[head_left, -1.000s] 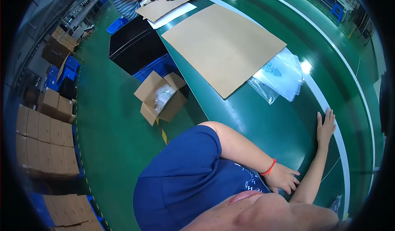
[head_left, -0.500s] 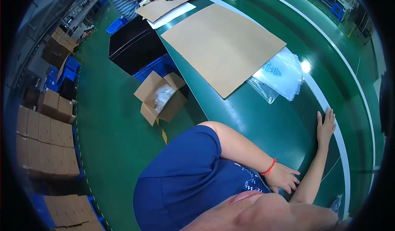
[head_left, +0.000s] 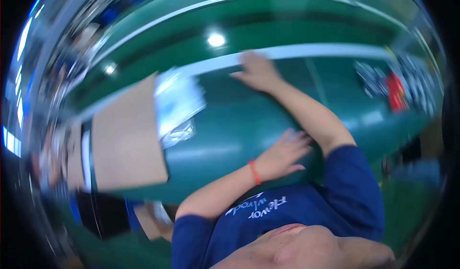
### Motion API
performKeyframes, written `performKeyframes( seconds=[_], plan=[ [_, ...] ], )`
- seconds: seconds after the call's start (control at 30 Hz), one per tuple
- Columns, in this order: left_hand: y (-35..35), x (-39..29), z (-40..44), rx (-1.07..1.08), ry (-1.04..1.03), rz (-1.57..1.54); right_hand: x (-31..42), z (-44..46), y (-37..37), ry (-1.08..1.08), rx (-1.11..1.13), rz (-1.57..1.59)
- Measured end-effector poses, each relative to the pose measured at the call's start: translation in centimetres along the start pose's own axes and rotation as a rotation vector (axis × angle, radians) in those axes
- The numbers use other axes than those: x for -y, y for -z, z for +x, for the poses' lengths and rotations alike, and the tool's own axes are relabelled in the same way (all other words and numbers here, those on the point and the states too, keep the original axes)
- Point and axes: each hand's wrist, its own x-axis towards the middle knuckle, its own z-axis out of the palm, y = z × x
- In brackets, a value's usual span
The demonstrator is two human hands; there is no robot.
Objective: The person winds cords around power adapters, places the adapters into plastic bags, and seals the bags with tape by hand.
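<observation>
My left hand [head_left: 283, 157], with a red band at the wrist, rests low over the green tabletop [head_left: 230, 120] near my body. Its fingers are spread and hold nothing. Farther out, my right hand [head_left: 258, 71] lies at the pale far edge of the table, blurred, thumb apart from the fingers, with nothing visible in it. Left of my right hand are clear plastic bags [head_left: 178, 99] with a crinkled part below them. They adjoin a large brown cardboard sheet [head_left: 127, 137].
At the right end of the table are blurred grey-and-white items [head_left: 414, 84] and a red object [head_left: 396, 91]. An open carton [head_left: 147, 221] and a black box [head_left: 103, 214] stand below the table's near left edge. A blurred person [head_left: 48, 166] is at the far left.
The view has swung to the right, so the cardboard and bags now appear farther left and the table's right end shows. My left hand's fingers look more spread.
</observation>
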Motion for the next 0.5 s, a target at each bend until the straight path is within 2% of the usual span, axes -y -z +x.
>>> performKeyframes(
  seconds=[0.03, 0.07, 0.1, 0.17, 0.2, 0.3, 0.4, 0.43, 0.5],
  plan=[
    [0.3, -0.3, 0.4, 0.024, 0.000, 0.043, -0.6, -0.7, -1.9, 0.017, -0.206, -0.012],
    [0.4, -0.3, 0.9, 0.077, 0.012, 0.040, -0.5, -0.8, -0.7, -0.014, -0.055, 0.032],
    [0.6, -0.2, 1.1, 0.121, 0.045, 0.052, -1.4, -0.8, -3.3, 0.012, -0.179, -0.039],
    [0.4, -0.4, 2.0, 0.166, -0.002, 0.027, -1.5, -1.1, -2.5, -0.059, -0.032, 0.035],
    [0.5, -0.6, 2.3, 0.164, 0.022, 0.035, -1.7, -1.3, -2.4, -0.094, -0.041, 0.027],
    [0.9, -0.7, 2.3, 0.168, 0.044, 0.038, -1.6, -1.6, -2.1, -0.072, -0.057, 0.009],
    [0.8, -0.6, 2.1, 0.164, 0.041, 0.038, -1.8, -2.0, -1.1, -0.017, 0.085, 0.168],
    [0.8, -0.6, 2.0, 0.145, 0.035, 0.036, -2.1, -2.3, -1.0, -0.020, 0.080, 0.162],
    [0.8, -0.7, 1.8, 0.110, 0.032, 0.026, -3.2, -4.1, -1.8, 0.087, -0.069, 0.211]
  ],
)
